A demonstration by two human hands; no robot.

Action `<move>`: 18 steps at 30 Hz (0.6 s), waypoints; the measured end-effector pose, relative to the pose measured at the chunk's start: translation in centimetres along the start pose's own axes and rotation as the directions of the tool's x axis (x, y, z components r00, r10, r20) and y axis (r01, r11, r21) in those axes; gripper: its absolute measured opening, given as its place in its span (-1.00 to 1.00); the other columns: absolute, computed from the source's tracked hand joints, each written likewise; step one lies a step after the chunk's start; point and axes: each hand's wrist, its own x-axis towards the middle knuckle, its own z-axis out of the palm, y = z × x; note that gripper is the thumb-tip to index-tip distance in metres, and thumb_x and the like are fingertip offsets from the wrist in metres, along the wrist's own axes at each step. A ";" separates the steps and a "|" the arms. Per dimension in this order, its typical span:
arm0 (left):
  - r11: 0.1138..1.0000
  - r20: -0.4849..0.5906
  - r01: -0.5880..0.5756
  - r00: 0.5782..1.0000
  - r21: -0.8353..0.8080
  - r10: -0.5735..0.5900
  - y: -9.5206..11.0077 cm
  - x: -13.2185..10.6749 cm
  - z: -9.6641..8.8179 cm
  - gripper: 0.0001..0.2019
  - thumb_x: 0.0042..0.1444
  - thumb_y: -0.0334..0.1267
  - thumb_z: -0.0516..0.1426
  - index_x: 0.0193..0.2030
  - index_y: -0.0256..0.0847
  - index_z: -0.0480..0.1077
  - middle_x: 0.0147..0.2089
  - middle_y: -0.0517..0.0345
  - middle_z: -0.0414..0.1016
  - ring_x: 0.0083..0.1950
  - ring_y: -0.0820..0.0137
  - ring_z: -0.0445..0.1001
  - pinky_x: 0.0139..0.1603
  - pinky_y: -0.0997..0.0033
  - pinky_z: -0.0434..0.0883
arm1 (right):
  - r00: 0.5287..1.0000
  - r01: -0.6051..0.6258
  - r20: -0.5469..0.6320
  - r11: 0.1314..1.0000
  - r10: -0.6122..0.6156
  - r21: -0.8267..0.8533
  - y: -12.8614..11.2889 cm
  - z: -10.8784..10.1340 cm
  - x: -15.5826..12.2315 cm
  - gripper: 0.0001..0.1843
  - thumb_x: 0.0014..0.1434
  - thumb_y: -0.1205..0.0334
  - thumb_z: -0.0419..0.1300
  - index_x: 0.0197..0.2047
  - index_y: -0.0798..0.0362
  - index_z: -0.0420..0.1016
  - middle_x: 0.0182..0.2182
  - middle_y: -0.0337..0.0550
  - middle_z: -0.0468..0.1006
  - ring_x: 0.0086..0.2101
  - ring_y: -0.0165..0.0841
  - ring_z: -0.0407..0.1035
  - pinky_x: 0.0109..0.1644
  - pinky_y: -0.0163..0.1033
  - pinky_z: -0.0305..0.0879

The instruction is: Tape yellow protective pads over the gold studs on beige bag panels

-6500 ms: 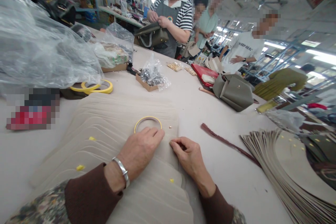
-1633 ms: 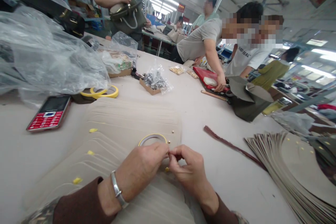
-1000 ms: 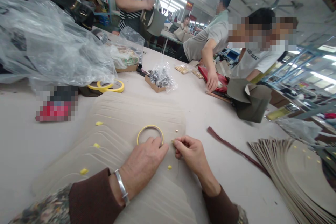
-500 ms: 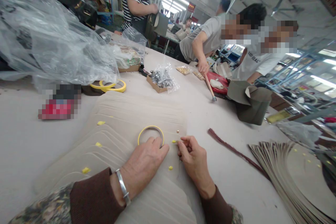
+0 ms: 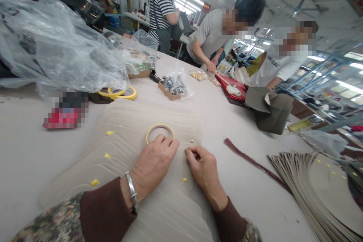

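My left hand [image 5: 154, 162] lies flat, fingers stretched, on a fanned stack of beige leather pieces [image 5: 124, 136], its fingertips at the near rim of a thin yellow tape roll [image 5: 160, 133]. My right hand [image 5: 202, 166] rests beside it with the fingers curled and pinched against the top piece; whatever sits under the fingertips is hidden. A small brass stud [image 5: 192, 141] sits on the piece just beyond my right hand. Small yellow tape bits [image 5: 184, 179] dot the stack.
A red phone [image 5: 64, 117], two yellow tape rolls [image 5: 117, 92] and clear plastic bags [image 5: 56, 49] lie at the left. A box of metal hardware [image 5: 172, 87] stands ahead. A second fanned stack [image 5: 312, 189] and a dark red strip [image 5: 249, 160] lie right. Other people work by an olive bag [image 5: 269, 109].
My right hand has drawn in and curled its fingers down onto the piece. My left hand stayed flat by the tape roll. The person in grey pulled back from the table's middle.
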 end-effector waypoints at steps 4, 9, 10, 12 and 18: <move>0.999 0.005 0.010 1.000 0.032 -0.010 0.0 -0.1 0.1 -0.80 0.25 -0.50 -0.07 -0.16 -0.24 0.34 -0.14 0.00 0.44 -0.07 0.21 0.35 -0.12 0.26 0.44 | 0.993 -0.028 0.112 0.998 0.022 0.048 -0.1 -0.8 -0.3 -0.84 0.14 0.30 0.19 -0.42 0.07 0.58 -0.52 -0.21 0.56 -0.50 -0.40 0.39 -0.36 -0.33 0.25; 0.997 0.031 0.027 0.999 0.069 -0.029 -0.1 0.0 0.0 -0.77 0.22 -0.53 -0.06 -0.14 -0.24 0.36 -0.14 0.00 0.46 -0.08 0.20 0.38 -0.12 0.22 0.45 | 0.927 -0.118 0.367 0.989 0.076 0.092 -0.6 -2.2 -2.0 -0.85 0.11 0.32 0.20 -0.43 0.07 0.61 -0.55 -0.25 0.54 -0.53 -0.44 0.35 -0.42 -0.38 0.20; 0.997 0.032 0.026 0.999 0.070 -0.029 -0.1 0.0 -0.1 -0.77 0.21 -0.54 -0.06 -0.14 -0.23 0.36 -0.15 0.00 0.46 -0.08 0.20 0.39 -0.13 0.22 0.46 | 0.903 -0.137 0.421 0.986 0.084 0.097 -0.7 -2.6 -2.3 -0.84 0.10 0.33 0.20 -0.43 0.08 0.61 -0.56 -0.27 0.53 -0.53 -0.45 0.34 -0.44 -0.39 0.18; 0.997 0.014 0.020 1.000 0.071 -0.021 -0.1 -0.1 -0.2 -0.77 0.20 -0.55 -0.05 -0.16 -0.23 0.36 -0.17 0.01 0.47 -0.09 0.19 0.41 -0.14 0.20 0.47 | 0.842 -0.166 0.534 0.980 0.082 0.112 -0.9 -3.2 -2.8 -0.83 0.10 0.36 0.18 -0.45 0.08 0.60 -0.58 -0.29 0.51 -0.55 -0.47 0.32 -0.48 -0.40 0.14; 0.973 -0.130 -0.194 0.975 -0.121 0.179 -0.8 -1.0 0.8 -0.80 0.27 -0.46 -0.03 -0.06 -0.19 0.33 -0.21 0.11 0.53 -0.21 0.32 0.50 -0.23 0.36 0.48 | 0.935 -0.149 0.354 0.944 0.037 0.295 -0.7 -4.0 -2.6 -0.86 0.14 0.33 0.20 -0.28 0.07 0.61 -0.42 -0.22 0.60 -0.43 -0.40 0.42 -0.34 -0.36 0.30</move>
